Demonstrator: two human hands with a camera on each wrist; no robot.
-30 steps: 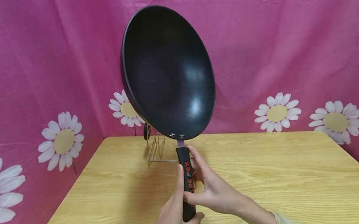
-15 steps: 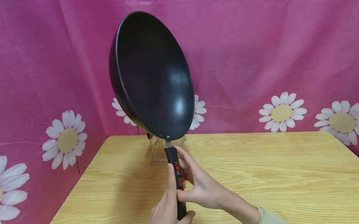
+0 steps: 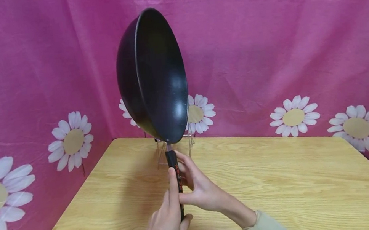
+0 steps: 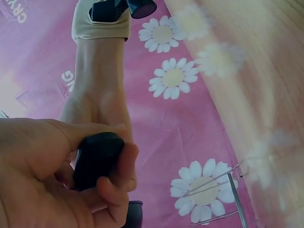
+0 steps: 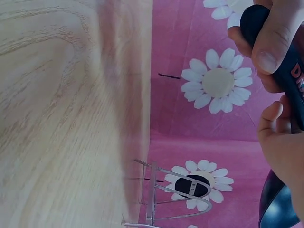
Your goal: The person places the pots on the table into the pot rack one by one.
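A black wok (image 3: pixel 163 83) is held up over the table, its bowl at the top and its hollow side turned to the right. Its black handle (image 3: pixel 171 159) with red lettering points down. My left hand (image 3: pixel 164 221) grips the lower end of the handle, thumb at the bottom and a finger laid along it. From the right side, my right hand (image 3: pixel 200 189) holds the handle higher up, thumb across it. The left wrist view shows the handle's end (image 4: pixel 97 159) inside the left hand's curled fingers. Part of the wok's bowl (image 5: pixel 280 209) appears low in the right wrist view.
A thin wire rack (image 3: pixel 162 158) stands on the wooden table (image 3: pixel 265 181) behind the wok, mostly hidden. A black oval piece (image 5: pixel 192 186) shows on the rack in the right wrist view. Pink cloth (image 3: pixel 234 66) with daisies hangs around the table's back and left.
The wok has turned about its handle, so its hollow faces further right and more of its outer side shows. Both hands have shifted left with it, keeping their grip.
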